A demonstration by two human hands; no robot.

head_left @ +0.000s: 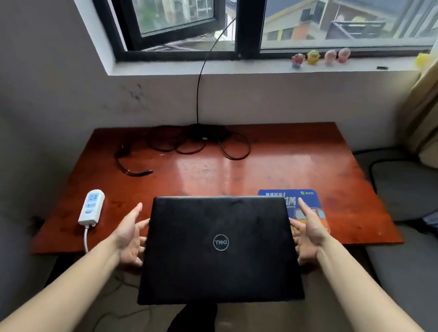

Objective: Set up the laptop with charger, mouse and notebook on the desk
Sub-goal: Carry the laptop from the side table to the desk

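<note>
Left hand [129,237] and right hand [310,234] flank the closed laptop [221,253].

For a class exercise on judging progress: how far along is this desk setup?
Already there: a blue mouse pad, white power strip and coiled black cable lie on the desk. In hand: the closed laptop, between the left hand and right hand, overhanging the desk's near edge. Left: setting it down and plugging it in; no mouse or notebook shows.
</note>
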